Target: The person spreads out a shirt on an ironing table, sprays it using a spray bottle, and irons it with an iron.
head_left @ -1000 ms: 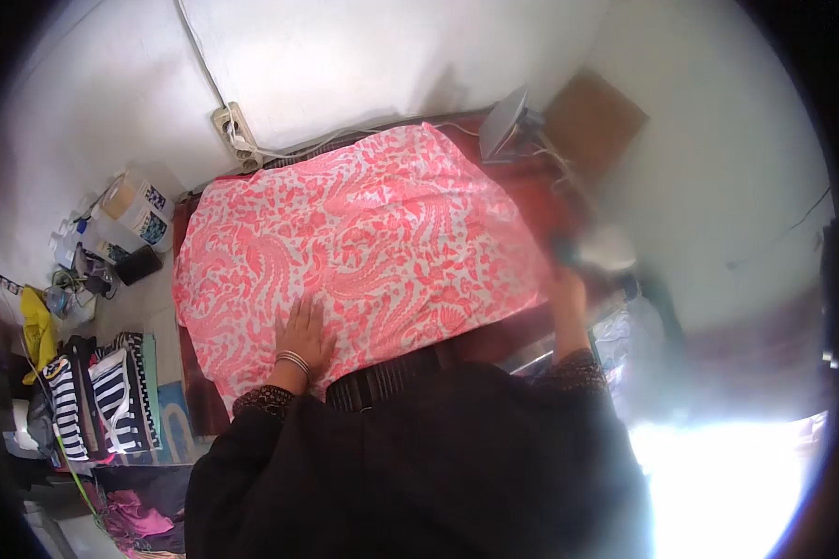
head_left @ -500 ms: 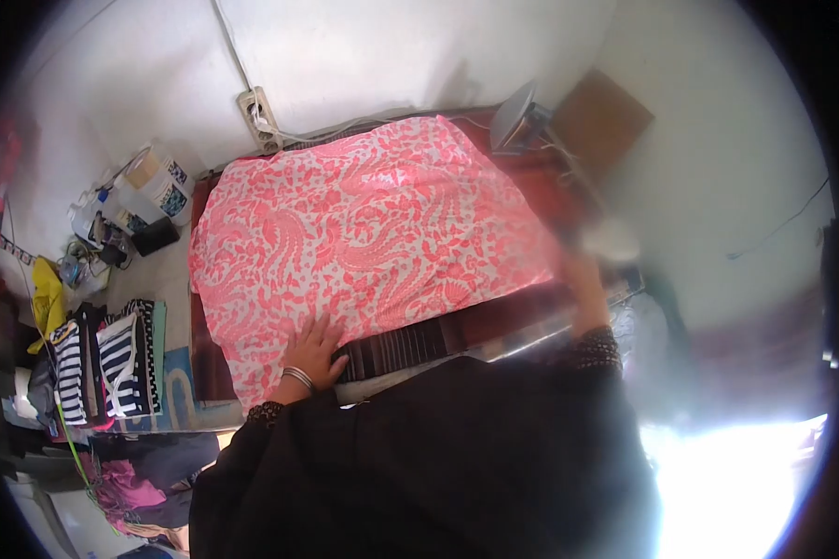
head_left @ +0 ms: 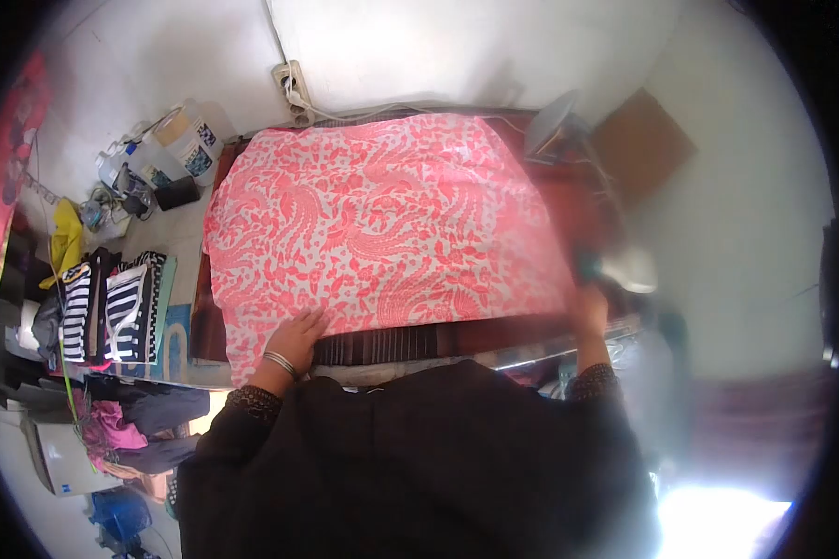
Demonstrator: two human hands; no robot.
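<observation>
A pink-and-white patterned cloth (head_left: 382, 224) lies spread over a dark red, striped cover (head_left: 382, 345) on the table. My left hand (head_left: 298, 337), with bangles at the wrist, is at its front edge on the left. The fingers are drawn together on the hem and the thumb is hidden. At the front right corner, my right hand (head_left: 588, 315) has its fingers curled at the cloth's edge; this area is blurred. Just behind it is a white rounded object (head_left: 630, 270) with a teal part, its kind unclear. An iron (head_left: 552, 129) stands on its heel at the back right.
Folded striped clothes (head_left: 126, 312) are stacked at the left. Behind them stand plastic jugs (head_left: 191, 144) and a black box (head_left: 177, 193). A power strip (head_left: 294, 93) hangs on the wall, with a cord running to the right. A brown board (head_left: 643, 147) leans at the back right.
My left hand's spread fingers have drawn together at the hem. My right hand has stayed near the right corner, with its fingers now curled. The view has shifted, so the table sits differently in it.
</observation>
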